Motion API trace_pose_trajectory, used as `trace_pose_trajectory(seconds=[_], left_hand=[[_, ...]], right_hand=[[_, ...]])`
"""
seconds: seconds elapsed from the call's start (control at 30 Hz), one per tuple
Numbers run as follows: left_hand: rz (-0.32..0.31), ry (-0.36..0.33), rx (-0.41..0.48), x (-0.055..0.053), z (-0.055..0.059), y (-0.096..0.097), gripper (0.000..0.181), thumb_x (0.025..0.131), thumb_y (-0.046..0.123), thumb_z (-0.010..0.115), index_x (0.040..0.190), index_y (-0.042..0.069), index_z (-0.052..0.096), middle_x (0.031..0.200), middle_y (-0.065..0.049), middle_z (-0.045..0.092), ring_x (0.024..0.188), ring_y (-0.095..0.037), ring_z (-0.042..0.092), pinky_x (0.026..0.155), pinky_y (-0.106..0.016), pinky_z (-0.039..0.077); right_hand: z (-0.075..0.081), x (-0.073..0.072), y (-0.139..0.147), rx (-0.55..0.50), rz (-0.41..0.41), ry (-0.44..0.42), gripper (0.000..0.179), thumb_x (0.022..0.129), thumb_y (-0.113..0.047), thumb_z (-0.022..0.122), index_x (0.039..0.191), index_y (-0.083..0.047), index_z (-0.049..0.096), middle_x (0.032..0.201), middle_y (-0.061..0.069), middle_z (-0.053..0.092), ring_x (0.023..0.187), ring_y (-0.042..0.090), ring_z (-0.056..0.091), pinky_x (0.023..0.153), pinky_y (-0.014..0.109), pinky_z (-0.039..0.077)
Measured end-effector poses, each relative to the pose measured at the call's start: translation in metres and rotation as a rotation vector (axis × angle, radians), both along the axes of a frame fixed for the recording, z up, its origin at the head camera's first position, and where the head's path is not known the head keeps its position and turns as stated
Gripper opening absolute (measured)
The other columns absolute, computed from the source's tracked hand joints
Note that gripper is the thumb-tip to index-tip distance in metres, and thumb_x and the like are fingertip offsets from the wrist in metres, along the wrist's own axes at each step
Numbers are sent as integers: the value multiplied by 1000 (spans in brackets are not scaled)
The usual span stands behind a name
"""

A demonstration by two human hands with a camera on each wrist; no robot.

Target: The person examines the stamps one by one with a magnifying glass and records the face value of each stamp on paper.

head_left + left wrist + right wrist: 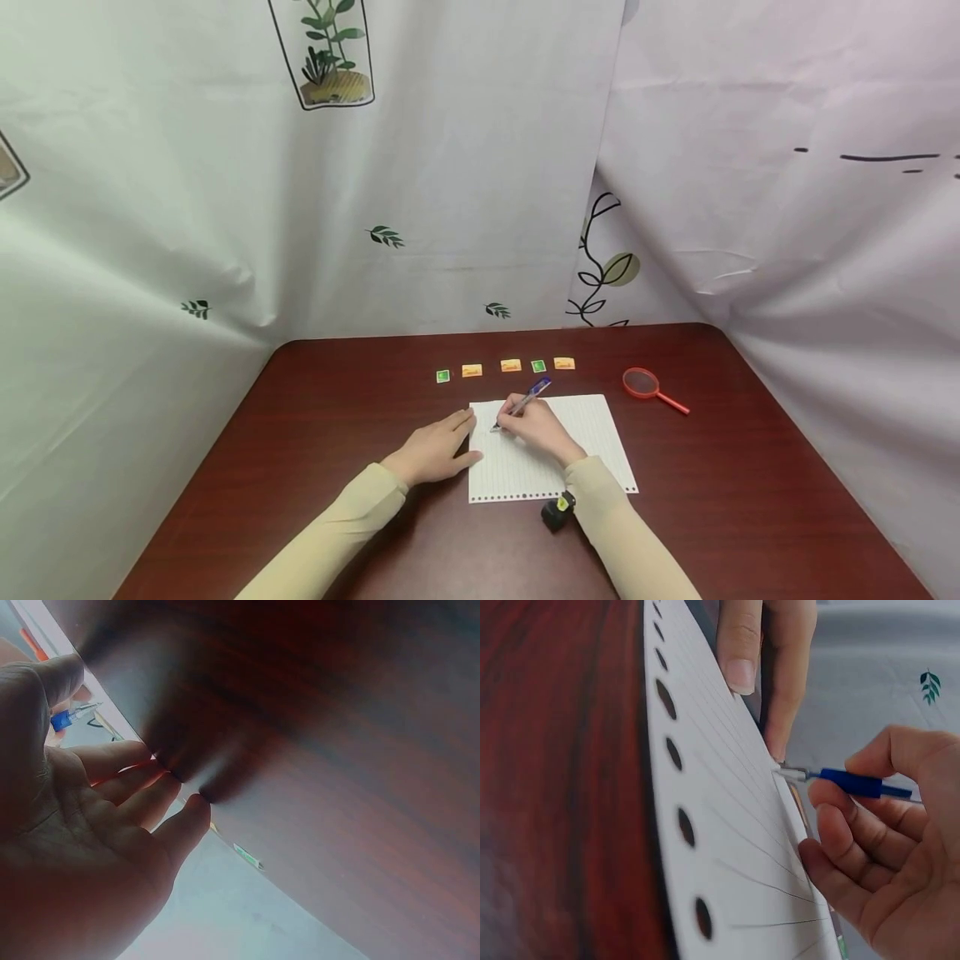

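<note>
Fabric printed with plants and leaves hangs behind and around the worktop, a dark reddish-brown surface with a lined sheet of paper lying on it. The sheet lies with its punched holes along the edge nearest the person, so its ruling runs away from the body (anything written from left to right would probably cut across the lines).

Of the two hands, the left hand is grasping nothing: it lies with fingers stretched out at the sheet's left edge, the thumb reaching over the paper. The right hand grasps the pen, fingers bent round it, above the sheet.

Beyond the sheet's right side rests a red magnifying glass. Smaller is the pen, blue-ended, its tip at the upper left part of the paper; whether it has left ink is too small to tell. Near the sheet's far edge sit three orange cards and two green cards, in a loose row.

The likeliest trouble is the paper sliding or turning, should the left thumb lift while the pen pushes. The right hand could also smear fresh ink by dragging over it.
</note>
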State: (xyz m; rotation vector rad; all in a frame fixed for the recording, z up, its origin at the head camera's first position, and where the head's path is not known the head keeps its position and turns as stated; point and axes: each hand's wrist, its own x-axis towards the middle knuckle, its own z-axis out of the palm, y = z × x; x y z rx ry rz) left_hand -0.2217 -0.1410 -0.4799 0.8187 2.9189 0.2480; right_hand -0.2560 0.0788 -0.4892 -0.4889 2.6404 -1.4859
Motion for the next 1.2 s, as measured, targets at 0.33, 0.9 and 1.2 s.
trace_pose_trajectory(seconds=[0.33,0.9,1.2], left_hand=[[-6,-1,1,0,-1,1,68,100,45,60,149,1,46,156,-15,42,141,-29,44,102,-47,48],[-16,13,-9,-4,-7,-3,70,99,46,60,149,0,46,156,-15,42,141,-29,44,104,-45,47],[-18,-1,-22,-13,-4,-3,72,100,49,58,152,1,43,158,-14,39,142,-28,42,105,-45,46]], right_hand=[[-2,-1,3,-20,-24,-4,3,86,-16,65,84,-13,66,69,-4,65,61,11,53,57,27,43],[-2,-3,3,-46,-15,-61,7,88,-16,64,84,-12,68,69,0,66,61,13,48,61,29,37],[0,-9,3,-28,-48,-65,8,89,-17,62,85,-14,68,70,-1,66,62,14,48,62,31,37]])
